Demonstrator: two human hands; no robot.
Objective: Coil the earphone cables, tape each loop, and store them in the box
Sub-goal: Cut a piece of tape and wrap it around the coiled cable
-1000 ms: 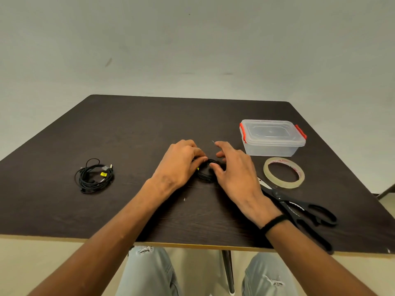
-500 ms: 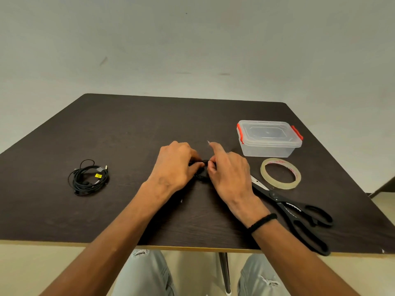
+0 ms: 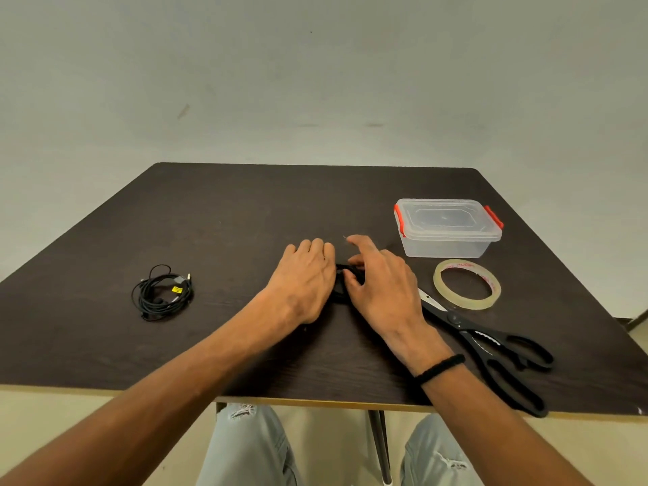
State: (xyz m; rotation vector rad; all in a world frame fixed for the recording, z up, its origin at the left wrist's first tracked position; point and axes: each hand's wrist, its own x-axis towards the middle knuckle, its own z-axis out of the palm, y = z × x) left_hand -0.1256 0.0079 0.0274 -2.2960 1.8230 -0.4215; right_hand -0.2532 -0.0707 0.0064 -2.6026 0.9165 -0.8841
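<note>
two earphone cables show on the dark surface (image 3: 224,219): one coiled cable (image 3: 162,292) lies alone at the left of the frame, well apart from the hands, and a second black cable (image 3: 342,285) sits at the centre, mostly hidden between them. the left hand (image 3: 304,275) rests over it with fingers curled down; the right hand (image 3: 380,282) pinches it with thumb and fingertips, its forefinger raised. one clear box (image 3: 447,228), lid on with two red clips, stands at the right. one roll of tape (image 3: 467,284) lies just below it, and one pair of black scissors (image 3: 491,345) lies beside the right wrist.
</note>
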